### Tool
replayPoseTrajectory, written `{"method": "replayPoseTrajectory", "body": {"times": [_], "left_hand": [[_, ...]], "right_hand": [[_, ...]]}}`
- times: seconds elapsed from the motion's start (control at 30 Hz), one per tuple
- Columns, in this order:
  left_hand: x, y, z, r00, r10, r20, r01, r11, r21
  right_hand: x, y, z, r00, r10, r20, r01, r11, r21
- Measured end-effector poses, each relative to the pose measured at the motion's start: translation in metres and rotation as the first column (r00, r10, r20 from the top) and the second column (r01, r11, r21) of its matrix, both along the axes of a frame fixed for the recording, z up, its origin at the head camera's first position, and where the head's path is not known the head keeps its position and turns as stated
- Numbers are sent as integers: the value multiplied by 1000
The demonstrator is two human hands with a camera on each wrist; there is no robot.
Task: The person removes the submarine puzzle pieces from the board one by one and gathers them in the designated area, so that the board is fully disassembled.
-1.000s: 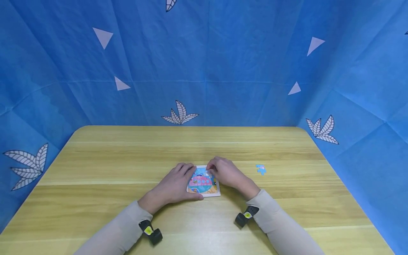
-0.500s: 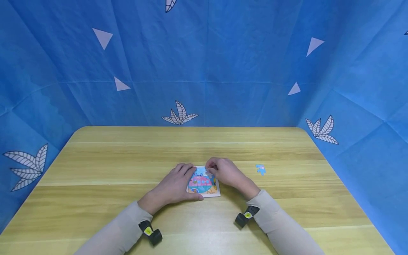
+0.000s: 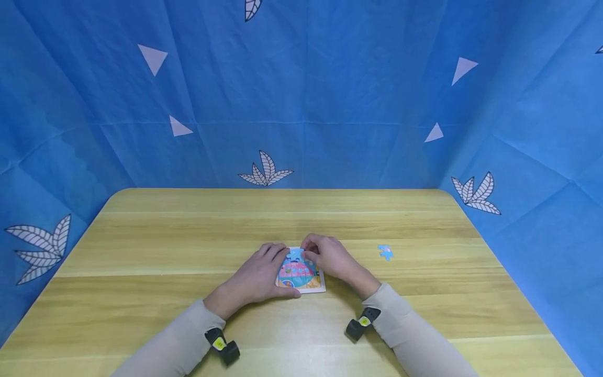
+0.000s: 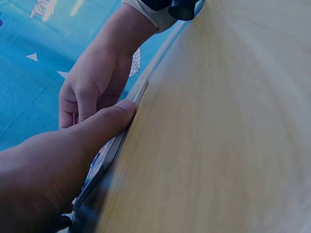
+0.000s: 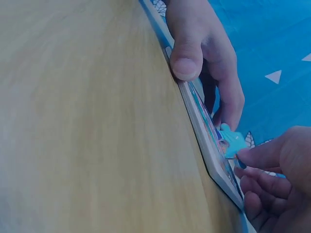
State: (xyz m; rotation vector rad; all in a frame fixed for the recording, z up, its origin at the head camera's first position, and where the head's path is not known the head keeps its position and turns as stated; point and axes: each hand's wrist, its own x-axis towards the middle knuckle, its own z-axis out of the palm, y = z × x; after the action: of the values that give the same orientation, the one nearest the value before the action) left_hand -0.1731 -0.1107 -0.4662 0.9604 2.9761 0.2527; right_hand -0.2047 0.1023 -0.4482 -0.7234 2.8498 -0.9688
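Observation:
A small jigsaw puzzle in a white frame (image 3: 317, 290) lies on the table between both hands, showing a pink and blue picture. My left hand (image 3: 256, 272) holds the frame from its left side, thumb along the near edge and fingers at the far left corner. Over the puzzle's far part, my right hand (image 3: 330, 256) pinches a light blue puzzle piece (image 5: 233, 141) between thumb and fingertips. In the right wrist view that piece stands tilted at the puzzle's surface. In the left wrist view, the left thumb (image 4: 114, 119) presses on the frame's edge.
One loose blue puzzle piece (image 3: 386, 252) with a pink patch lies on the wooden table (image 3: 188, 230) to the right of the right hand. A blue printed cloth (image 3: 301, 94) hangs behind the table and along its sides.
The right hand has shifted slightly left over the puzzle's far part, with the light blue piece at its fingertips. The left hand keeps its hold on the frame, and the loose piece stays put.

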Motion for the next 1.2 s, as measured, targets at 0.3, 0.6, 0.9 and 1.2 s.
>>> {"method": "replayPoseTrajectory", "body": {"times": [0.3,0.6,0.9,1.2], "left_hand": [[0,0,-1,1000,-1,-10,1,1000,13],[1,1,1,1000,4,-7,-4,1000,27],[1,1,2,1000,7,7,-7,999,32],[1,1,-1,998,39,52,-43,996,77]], "right_hand": [[-2,7,8,999,1,42,2,997,-81],[-4,17,19,997,-4,77,15,991,-134],[-8,36,28,996,-10,89,25,986,-165],[-11,58,39,995,-37,91,52,984,-172]]}}
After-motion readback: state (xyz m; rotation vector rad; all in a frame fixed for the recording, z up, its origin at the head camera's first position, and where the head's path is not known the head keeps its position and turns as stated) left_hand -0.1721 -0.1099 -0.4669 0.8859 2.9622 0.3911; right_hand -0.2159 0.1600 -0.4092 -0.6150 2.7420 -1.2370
